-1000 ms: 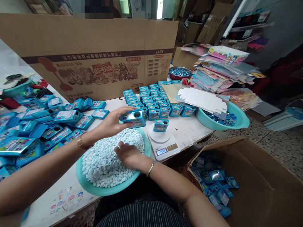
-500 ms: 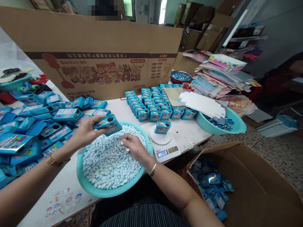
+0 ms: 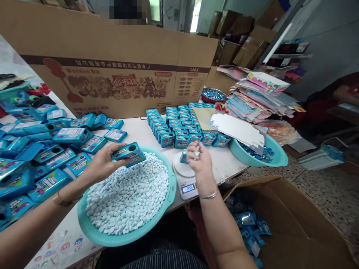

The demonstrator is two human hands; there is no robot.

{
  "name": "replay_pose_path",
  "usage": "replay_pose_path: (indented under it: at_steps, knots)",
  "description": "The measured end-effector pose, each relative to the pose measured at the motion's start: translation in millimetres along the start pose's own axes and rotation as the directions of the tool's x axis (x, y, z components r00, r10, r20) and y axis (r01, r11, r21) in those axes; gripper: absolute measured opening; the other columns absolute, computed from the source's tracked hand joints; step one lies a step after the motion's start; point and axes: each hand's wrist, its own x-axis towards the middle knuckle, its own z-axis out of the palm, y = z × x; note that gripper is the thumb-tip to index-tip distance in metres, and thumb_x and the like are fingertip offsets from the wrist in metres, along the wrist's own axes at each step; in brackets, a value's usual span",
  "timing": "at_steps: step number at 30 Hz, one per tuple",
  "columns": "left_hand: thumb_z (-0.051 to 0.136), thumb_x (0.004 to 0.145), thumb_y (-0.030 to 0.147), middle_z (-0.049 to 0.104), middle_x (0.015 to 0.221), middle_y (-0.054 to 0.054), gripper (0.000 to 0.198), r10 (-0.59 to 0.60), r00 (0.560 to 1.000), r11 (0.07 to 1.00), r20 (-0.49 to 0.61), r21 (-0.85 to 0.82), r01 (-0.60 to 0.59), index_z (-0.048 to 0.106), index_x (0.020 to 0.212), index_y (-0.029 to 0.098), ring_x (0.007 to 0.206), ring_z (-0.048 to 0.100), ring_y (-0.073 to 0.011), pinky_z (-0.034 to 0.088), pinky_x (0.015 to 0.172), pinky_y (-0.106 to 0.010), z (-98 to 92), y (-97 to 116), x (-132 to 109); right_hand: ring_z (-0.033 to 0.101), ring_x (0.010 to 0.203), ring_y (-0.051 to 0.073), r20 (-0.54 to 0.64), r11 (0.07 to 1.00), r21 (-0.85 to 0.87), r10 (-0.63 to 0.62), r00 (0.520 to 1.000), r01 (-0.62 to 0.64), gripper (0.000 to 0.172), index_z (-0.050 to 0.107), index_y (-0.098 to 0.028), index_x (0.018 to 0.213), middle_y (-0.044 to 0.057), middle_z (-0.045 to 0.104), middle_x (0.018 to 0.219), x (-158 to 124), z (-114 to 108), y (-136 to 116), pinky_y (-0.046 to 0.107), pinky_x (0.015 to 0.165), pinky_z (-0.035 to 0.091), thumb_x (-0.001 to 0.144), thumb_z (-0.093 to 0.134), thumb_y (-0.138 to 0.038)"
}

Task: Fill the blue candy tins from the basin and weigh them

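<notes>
Our left hand (image 3: 102, 163) grips box (image 3: 129, 153) over basin (image 3: 84, 221). Our right hand (image 3: 199, 160) pinches candies (image 3: 197, 153) above scale box (image 3: 183, 157), 1 o'clock of basin. We judge rows (image 3: 179, 125) at 12 o'clock done, heap (image 3: 42, 149) at 9 o'clock left.

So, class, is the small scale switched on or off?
On. The scale shows digits on its lit display, just below the right hand.
</notes>
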Motion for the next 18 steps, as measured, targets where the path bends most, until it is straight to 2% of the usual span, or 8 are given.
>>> replay_pose_path:
  at_steps: [2, 5, 7, 10, 18]
  knots:
    - [0.068, 0.067, 0.055, 0.07, 0.107, -0.008, 0.055, 0.018, 1.0, 1.0, -0.005, -0.006, -0.018, 0.067, 0.11, 0.02, 0.099, 0.066, -0.0285, 0.051, 0.093, -0.045, -0.4, 4.2, -6.3, 0.046, 0.043, 0.006, -0.029, 0.987, -0.071, -0.147, 0.989, 0.145, 0.037, 0.044, -0.021, 0.079, -0.005, 0.049, 0.061, 4.5, 4.6, -30.6, 0.012, 0.032, 0.025, 0.107, 0.024, -0.033]
    - [0.068, 0.07, 0.052, 0.071, 0.102, -0.005, 0.047, 0.037, 0.999, 0.999, -0.015, -0.028, -0.038, 0.068, 0.106, 0.022, 0.092, 0.066, -0.025, 0.054, 0.087, -0.039, 0.0, 10.2, -13.9, 0.038, 0.038, 0.006, -0.077, 0.923, -0.237, -0.327, 0.942, 0.301, 0.035, 0.043, -0.021, 0.075, -0.007, 0.044, 0.056, 18.0, 3.1, -52.3, 0.014, 0.032, 0.022, 0.105, 0.028, -0.031]
    - [0.068, 0.072, 0.051, 0.071, 0.1, -0.004, 0.042, 0.044, 0.999, 0.999, -0.018, -0.024, -0.044, 0.068, 0.103, 0.023, 0.089, 0.066, -0.0242, 0.055, 0.083, -0.037, 1.2, 11.0, -17.5, 0.033, 0.037, 0.005, -0.065, 0.842, -0.363, -0.449, 0.891, 0.398, 0.033, 0.042, -0.022, 0.074, -0.009, 0.04, 0.055, 29.2, -1.9, -54.2, 0.015, 0.034, 0.024, 0.103, 0.035, -0.033]
    - [0.069, 0.073, 0.05, 0.071, 0.101, -0.004, 0.039, 0.054, 0.998, 0.998, -0.023, -0.017, -0.054, 0.068, 0.103, 0.025, 0.091, 0.066, -0.0253, 0.055, 0.082, -0.037, 4.3, 6.6, -21.2, 0.032, 0.038, 0.005, -0.014, 0.704, -0.513, -0.579, 0.815, 0.492, 0.031, 0.041, -0.022, 0.073, -0.01, 0.036, 0.055, 43.7, -10.2, -49.6, 0.016, 0.037, 0.027, 0.099, 0.046, -0.039]
    - [0.07, 0.074, 0.047, 0.071, 0.103, -0.004, 0.039, 0.049, 0.999, 0.998, -0.015, -0.033, -0.049, 0.067, 0.106, 0.026, 0.092, 0.066, -0.0244, 0.054, 0.086, -0.037, 8.3, -1.7, -25.9, 0.034, 0.043, 0.006, 0.13, 0.471, -0.64, -0.712, 0.69, 0.607, 0.034, 0.045, -0.022, 0.068, -0.01, 0.034, 0.054, 52.8, -18.4, -43.0, 0.018, 0.043, 0.032, 0.091, 0.056, -0.044]
